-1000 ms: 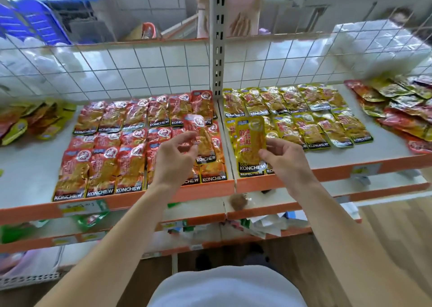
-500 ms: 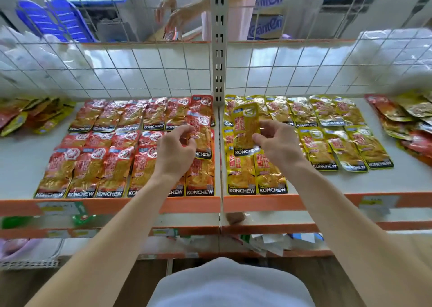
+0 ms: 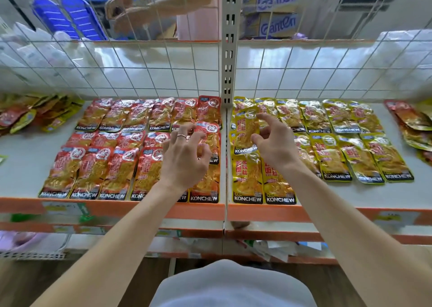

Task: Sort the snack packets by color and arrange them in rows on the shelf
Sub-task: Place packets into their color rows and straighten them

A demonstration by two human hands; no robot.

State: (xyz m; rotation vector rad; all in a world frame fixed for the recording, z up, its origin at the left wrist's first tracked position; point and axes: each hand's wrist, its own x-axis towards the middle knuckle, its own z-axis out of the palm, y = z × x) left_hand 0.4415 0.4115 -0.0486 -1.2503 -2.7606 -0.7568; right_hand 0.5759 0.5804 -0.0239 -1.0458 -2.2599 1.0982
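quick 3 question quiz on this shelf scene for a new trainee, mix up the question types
1. True or false: the red packets lie left of the shelf post and the yellow packets lie right of it.
2. Which hand is at a yellow packet? A) left hand B) right hand C) neither
3. Fill in: unsorted packets of both colours lie in piles at the far left and far ____ of the shelf.

Key
1. True.
2. B: the right hand is at the yellow packet in the middle row; the left hand is over the red ones.
3. Right: see the left pile and right pile.
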